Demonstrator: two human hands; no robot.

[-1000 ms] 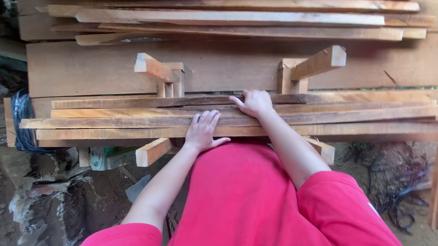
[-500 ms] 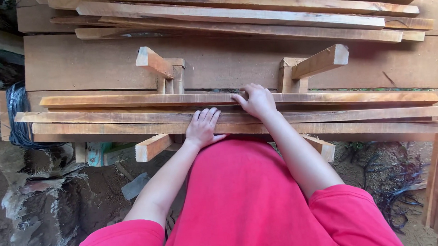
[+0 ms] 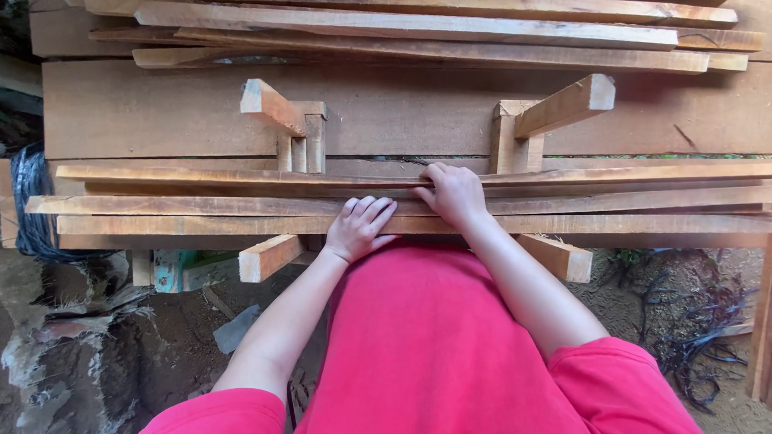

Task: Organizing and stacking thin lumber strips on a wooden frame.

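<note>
Several long thin wooden slats (image 3: pixel 189 202) lie side by side across two wooden supports in front of me. My right hand (image 3: pixel 454 193) curls its fingers over the far edge of the farthest slat (image 3: pixel 624 174) and grips it. My left hand (image 3: pixel 357 228) rests flat, fingers together, on the nearer slats (image 3: pixel 147 225) just left of the right hand. Both forearms reach out from red sleeves over my red shirt.
Two wooden bracket arms (image 3: pixel 271 105) (image 3: pixel 562 106) rise behind the slats against a wide plank (image 3: pixel 143 114). More boards (image 3: pixel 414 28) are stacked at the top. Support ends (image 3: pixel 268 258) (image 3: pixel 563 258) stick out below. Black plastic (image 3: pixel 30 204) hangs at left; dirt ground lies beneath.
The farthest slat has tilted and shifted nearer under my right hand, whose fingers have closed over its edge. My left hand has stayed flat on the near slats.
</note>
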